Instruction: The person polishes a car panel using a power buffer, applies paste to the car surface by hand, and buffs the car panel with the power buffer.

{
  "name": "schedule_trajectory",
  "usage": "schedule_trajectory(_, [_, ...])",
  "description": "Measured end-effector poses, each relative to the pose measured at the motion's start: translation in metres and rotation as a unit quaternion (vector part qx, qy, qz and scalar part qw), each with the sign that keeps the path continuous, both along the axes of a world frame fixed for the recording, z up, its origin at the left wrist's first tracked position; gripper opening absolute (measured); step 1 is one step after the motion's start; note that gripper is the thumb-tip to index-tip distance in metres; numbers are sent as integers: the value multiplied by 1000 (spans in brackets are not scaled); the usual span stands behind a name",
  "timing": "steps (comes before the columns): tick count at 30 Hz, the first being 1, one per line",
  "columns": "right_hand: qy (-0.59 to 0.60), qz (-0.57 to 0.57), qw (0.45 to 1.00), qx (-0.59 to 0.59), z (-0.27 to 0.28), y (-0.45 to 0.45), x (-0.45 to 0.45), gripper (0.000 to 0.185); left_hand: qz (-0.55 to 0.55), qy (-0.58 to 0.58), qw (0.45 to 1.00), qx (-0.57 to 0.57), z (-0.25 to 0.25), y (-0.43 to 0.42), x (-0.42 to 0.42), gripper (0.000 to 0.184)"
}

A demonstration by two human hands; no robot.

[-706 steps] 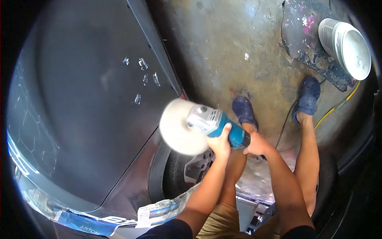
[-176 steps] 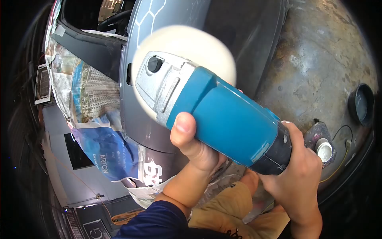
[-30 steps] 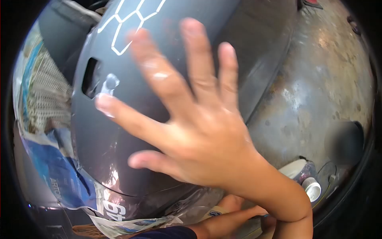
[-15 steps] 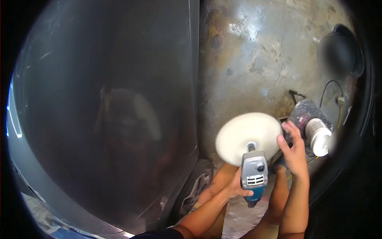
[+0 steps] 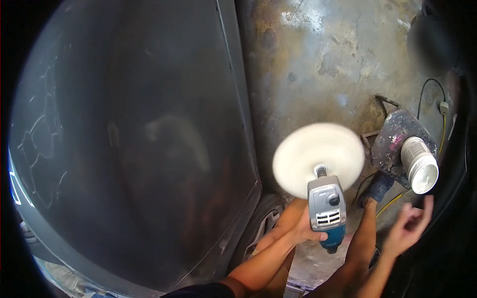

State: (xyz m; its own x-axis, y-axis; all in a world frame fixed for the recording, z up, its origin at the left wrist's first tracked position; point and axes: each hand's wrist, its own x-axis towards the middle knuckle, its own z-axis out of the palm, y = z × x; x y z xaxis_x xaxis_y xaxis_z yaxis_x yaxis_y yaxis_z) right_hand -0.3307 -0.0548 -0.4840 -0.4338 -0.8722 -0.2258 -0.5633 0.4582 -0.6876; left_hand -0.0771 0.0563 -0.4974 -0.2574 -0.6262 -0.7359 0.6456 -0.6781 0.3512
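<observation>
My left hand (image 5: 305,229) grips the rear body of a grey and blue car polisher (image 5: 327,206). Its large round cream-white buffing pad (image 5: 318,149) faces up and away from me, its edge smeared as if spinning. My right hand (image 5: 407,231) holds nothing; the index finger stretches out, the others are partly bent. Just above those fingers is a white tub (image 5: 420,164) with a pale top, on a paint-spattered stool (image 5: 392,129). To the left, a dark grey glossy car panel (image 5: 129,149) reflects the pad.
A car wheel (image 5: 263,223) shows below the panel's edge. A yellow cord (image 5: 390,206) and a black cable with a plug (image 5: 443,108) run along the stained concrete floor (image 5: 328,64). A dark round object (image 5: 432,44) stands far right. My foot in a dark clog (image 5: 380,186) is by the stool.
My right hand has moved away from the pad's edge, right and down toward the tub. The polisher stays in my left hand, slightly shifted right in view. The camera view has shifted.
</observation>
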Motion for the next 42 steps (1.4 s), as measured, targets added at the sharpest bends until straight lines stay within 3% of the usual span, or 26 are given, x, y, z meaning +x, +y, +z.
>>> schedule_trajectory(2, [-56, -15, 992, 110, -21, -13, -50, 70, 8, -55, 998, 28, 1, 11, -5, 122])
schedule_trajectory(3, [-55, -6, 962, 266, -24, -15, -70, 71, 13, -71, 997, 34, 6, 12, -7, 123])
schedule_trajectory(5, [-48, 17, 950, 309, -25, -21, -77, 72, 22, -98, 994, 36, 4, 7, -5, 127])
schedule_trajectory(8, [44, 70, 969, 232, -13, -18, -76, 69, -36, -109, 992, 45, 11, 1, 9, 124])
schedule_trajectory(10, [166, 156, 967, 115, 7, -33, -44, 71, -45, -104, 993, 46, 20, -14, 17, 116])
schedule_trajectory(11, [222, 199, 953, 51, 13, -39, -30, 72, -57, -102, 992, 43, 20, -14, 20, 115])
schedule_trajectory(15, [428, 307, 848, 62, -10, -42, -25, 59, -80, -117, 990, 24, 13, -11, 13, 110])
schedule_trajectory(19, [382, 302, 866, 110, -21, -33, -33, 45, -79, -137, 987, 23, 14, -12, 11, 106])
schedule_trajectory(22, [271, 227, 914, 197, -35, -13, -48, 38, -84, -156, 984, 21, 15, -10, 9, 101])
schedule_trajectory(25, [-48, 70, 976, 201, -22, -21, -52, 37, -88, -170, 981, 29, 20, -14, 9, 98])
schedule_trajectory(27, [-68, -60, 994, 67, -4, -17, -46, 42, -89, -185, 978, 32, 24, -19, 9, 97])
schedule_trajectory(28, [-18, -13, 998, -61, 16, -25, -22, 41, -91, -195, 976, 30, 24, -19, 9, 96])
schedule_trajectory(29, [-11, 9, 995, -96, 44, -45, 14, 41, -94, -203, 974, 31, 25, -18, 8, 96])
schedule_trajectory(30, [-175, 23, 976, -126, 61, -67, 64, 42, -112, -211, 970, 45, 27, -16, 7, 96])
schedule_trajectory(31, [-223, 29, 972, -69, 67, -78, 102, 44, -132, -219, 965, 57, 28, -15, 9, 95])
schedule_trajectory(32, [-361, 112, 926, -4, 79, -110, 160, 43, -151, -228, 960, 64, 24, -16, 8, 95])
schedule_trajectory(33, [-451, 143, 881, -6, 75, -128, 211, 42, -121, -333, 934, 57, 21, -19, -8, 87])
schedule_trajectory(35, [-434, 321, 827, -158, 52, -175, 299, 45, -109, -377, 919, 49, 11, -19, -20, 87])
schedule_trajectory(39, [-399, 309, 808, -303, 49, -259, 427, 50, -109, -331, 936, 43, 4, -8, -39, 88])
schedule_trajectory(42, [-337, 336, 803, -359, 57, -263, 465, 55, -113, -319, 940, 41, 3, -6, -41, 88])
